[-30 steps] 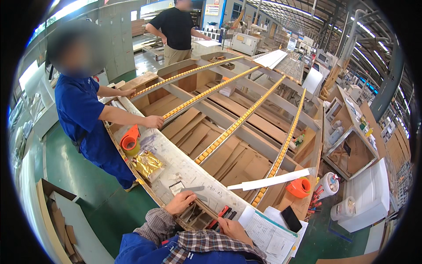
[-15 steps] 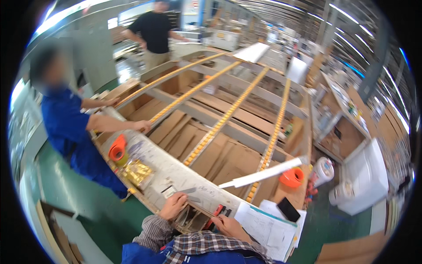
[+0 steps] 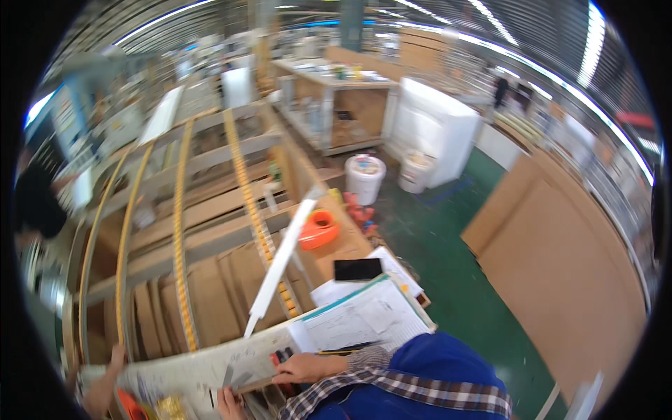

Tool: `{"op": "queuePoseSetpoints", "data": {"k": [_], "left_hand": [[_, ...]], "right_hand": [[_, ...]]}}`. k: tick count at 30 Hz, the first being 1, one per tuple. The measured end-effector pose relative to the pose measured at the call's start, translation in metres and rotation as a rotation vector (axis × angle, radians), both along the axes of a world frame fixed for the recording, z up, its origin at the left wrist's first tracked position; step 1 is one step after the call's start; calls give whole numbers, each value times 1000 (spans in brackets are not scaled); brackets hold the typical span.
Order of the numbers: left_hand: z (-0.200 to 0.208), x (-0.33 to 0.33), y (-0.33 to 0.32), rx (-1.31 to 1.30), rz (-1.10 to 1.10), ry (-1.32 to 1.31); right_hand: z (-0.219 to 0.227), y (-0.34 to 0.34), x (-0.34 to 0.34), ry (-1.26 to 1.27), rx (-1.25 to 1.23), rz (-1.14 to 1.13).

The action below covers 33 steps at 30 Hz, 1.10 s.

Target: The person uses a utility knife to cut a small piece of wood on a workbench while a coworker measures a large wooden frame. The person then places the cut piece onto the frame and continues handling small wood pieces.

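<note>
At the bottom of the head view, my left hand (image 3: 228, 404) and my right hand (image 3: 302, 368) are at either end of a narrow wooden edge (image 3: 255, 385). The fingers of both hands curl onto it; blur softens the left one. Below this edge is an opening, mostly hidden, its contents not clear. A flat grey blade (image 3: 227, 374) lies just beyond my left fingers. Red-and-black tools (image 3: 281, 355) are on the white bench strip (image 3: 196, 364) next to my right hand. Right of that hand lie papers on a clipboard (image 3: 364, 318) with pens.
A wooden frame with yellow-lined rails (image 3: 180, 245) spans the left. A white strip (image 3: 280, 269) leans across it beside an orange tape dispenser (image 3: 319, 229). A black phone (image 3: 358, 269) lies on papers. Buckets (image 3: 365, 180) and cardboard (image 3: 560, 259) stand right. A co-worker's hand (image 3: 112, 364) touches the frame.
The view has swung to the right, so the frame and co-workers have shifted left and the cardboard shows more. My hands keep their places at the wooden edge.
</note>
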<state>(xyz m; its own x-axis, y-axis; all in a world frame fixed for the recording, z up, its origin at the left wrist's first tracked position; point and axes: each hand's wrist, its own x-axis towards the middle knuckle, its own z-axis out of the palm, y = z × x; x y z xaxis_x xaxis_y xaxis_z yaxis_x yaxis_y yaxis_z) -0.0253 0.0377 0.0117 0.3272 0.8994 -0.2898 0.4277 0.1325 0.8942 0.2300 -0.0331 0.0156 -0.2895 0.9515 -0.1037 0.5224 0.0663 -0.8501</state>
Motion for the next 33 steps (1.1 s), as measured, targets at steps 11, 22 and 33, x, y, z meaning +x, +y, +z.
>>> {"op": "queuePoseSetpoints", "data": {"k": [11,22,33], "left_hand": [[1,-4,-18,-18,174,-70],[7,-9,-30,3,250,-95],[-24,-8,-14,248,242,-129]], "right_hand": [[-5,1,-2,106,90,-13],[11,-3,4,55,57,5],[16,0,-8,-85,16,9]]}}
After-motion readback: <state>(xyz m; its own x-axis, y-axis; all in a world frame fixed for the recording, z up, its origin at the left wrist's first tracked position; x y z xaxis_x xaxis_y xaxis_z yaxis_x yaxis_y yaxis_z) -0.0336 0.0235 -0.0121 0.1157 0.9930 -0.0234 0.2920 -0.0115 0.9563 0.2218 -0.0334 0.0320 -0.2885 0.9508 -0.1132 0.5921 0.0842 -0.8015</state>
